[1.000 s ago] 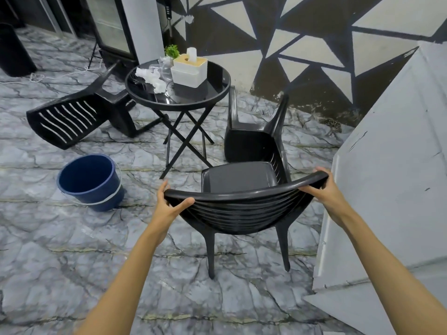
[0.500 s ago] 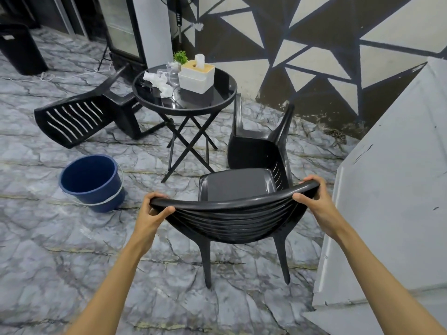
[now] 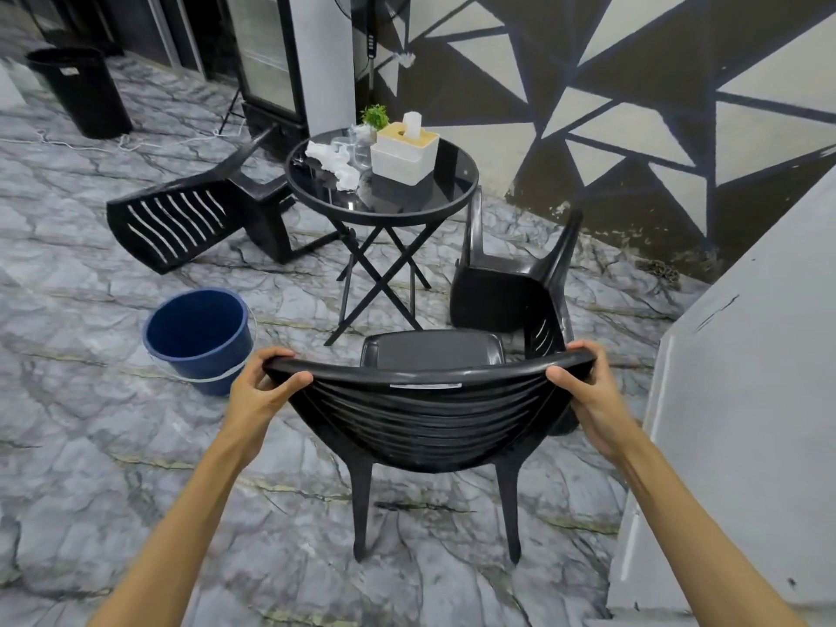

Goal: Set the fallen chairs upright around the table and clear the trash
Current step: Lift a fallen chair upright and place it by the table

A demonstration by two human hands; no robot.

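Observation:
A black plastic chair (image 3: 429,418) stands upright in front of me, facing the round black table (image 3: 452,192). My left hand (image 3: 260,391) grips the left end of its backrest top and my right hand (image 3: 588,395) grips the right end. A second black chair (image 3: 511,287) lies on its side right of the table. A third one (image 3: 190,219) lies tipped over to the table's left. Crumpled white paper trash (image 3: 332,162) sits on the tabletop beside a clear plastic cup (image 3: 357,149).
A blue bucket (image 3: 199,337) stands on the marble floor left of my chair. A white tissue box (image 3: 405,153) and small green plant (image 3: 375,116) are on the table. A black bin (image 3: 81,90) stands far left. A grey slab (image 3: 746,400) crowds the right side.
My left hand has closed fully around the backrest's left end. The held chair now stands level, a little nearer the table, and my view has tilted up.

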